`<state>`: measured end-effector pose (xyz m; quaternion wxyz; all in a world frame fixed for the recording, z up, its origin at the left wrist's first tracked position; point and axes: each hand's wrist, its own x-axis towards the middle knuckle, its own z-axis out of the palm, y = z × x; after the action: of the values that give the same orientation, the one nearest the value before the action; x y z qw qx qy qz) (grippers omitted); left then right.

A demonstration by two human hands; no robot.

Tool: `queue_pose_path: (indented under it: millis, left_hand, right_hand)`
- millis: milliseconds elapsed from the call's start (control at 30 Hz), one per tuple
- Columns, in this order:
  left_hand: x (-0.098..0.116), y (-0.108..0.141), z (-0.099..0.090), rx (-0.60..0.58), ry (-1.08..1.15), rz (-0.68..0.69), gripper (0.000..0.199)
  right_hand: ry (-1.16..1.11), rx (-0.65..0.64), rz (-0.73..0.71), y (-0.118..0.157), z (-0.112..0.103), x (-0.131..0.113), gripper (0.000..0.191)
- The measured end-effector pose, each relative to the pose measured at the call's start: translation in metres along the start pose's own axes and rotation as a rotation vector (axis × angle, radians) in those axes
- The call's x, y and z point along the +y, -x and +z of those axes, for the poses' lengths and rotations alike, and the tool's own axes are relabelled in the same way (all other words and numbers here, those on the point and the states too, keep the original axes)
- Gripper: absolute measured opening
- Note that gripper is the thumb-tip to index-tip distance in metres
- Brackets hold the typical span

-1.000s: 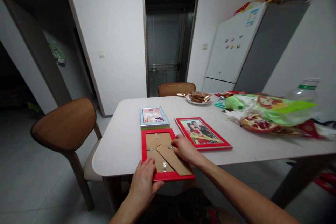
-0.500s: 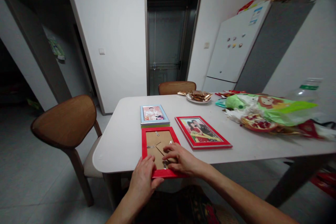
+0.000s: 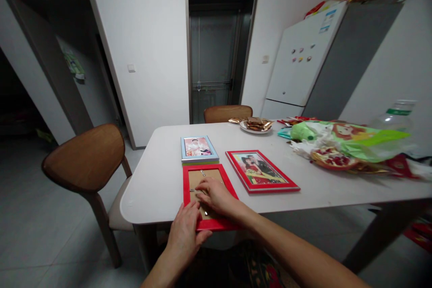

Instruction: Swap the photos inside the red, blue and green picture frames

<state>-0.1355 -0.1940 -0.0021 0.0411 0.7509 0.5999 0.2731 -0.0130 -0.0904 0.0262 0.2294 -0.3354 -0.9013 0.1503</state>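
Observation:
A red picture frame [image 3: 219, 224] lies face down at the table's near edge, its brown backing board [image 3: 194, 177] upward with small metal clips round it. My left hand [image 3: 185, 227] grips its lower left corner, thumb along the front edge and fingers on the border. Over the middle of the backing, my right hand [image 3: 216, 195] has its fingers bent and drawn together near the left-hand clip; what they pinch, if anything, is hidden. A second red picture frame [image 3: 261, 172] lies photo up to the right. Beyond the first is a light blue picture frame [image 3: 200, 149], also photo up, resting on something green.
On the white table [image 3: 151, 180] stand a plate [image 3: 256, 130] of wrapped snacks, an opened pomegranate [image 3: 332, 158], a green plastic bag [image 3: 364, 141] and a clear bottle [image 3: 394, 114]. Wooden chairs [image 3: 86, 162] stand to the left and at the far side. A fridge [image 3: 300, 63] is behind.
My right hand has moved up and left across the backing, from the lower right clip area to near the left-hand clip. My left hand and the frames have stayed in place.

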Motion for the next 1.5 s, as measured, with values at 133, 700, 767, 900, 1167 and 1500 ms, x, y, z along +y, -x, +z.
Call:
queue_pose_path:
  millis: [133,700,767,900,1167,1500]
  left_hand:
    - [0.003,0.0,-0.002,0.011,0.001,-0.01,0.054]
    - [0.004,0.001,-0.001,-0.005,0.012,-0.03,0.044]
    - [0.004,0.0,-0.002,-0.011,0.015,-0.037,0.046]
    - [0.003,0.001,-0.001,-0.007,0.018,-0.036,0.047]
    - [0.003,0.003,0.003,0.021,0.03,-0.023,0.041]
    - [0.007,-0.01,-0.008,0.04,0.391,-0.216,0.05]
  right_hand:
    - [0.147,-0.007,0.068,-0.026,0.017,-0.004,0.021]
    - [0.199,0.045,0.269,-0.039,0.011,0.025,0.028]
    - [0.169,0.054,0.252,-0.033,0.004,0.021,0.03]
    - [0.03,-0.062,0.057,-0.003,-0.019,0.014,0.03]
    - [0.209,-0.007,0.213,0.045,-0.022,0.01,0.036]
    - [0.124,0.018,0.269,0.033,-0.039,0.01,0.036]
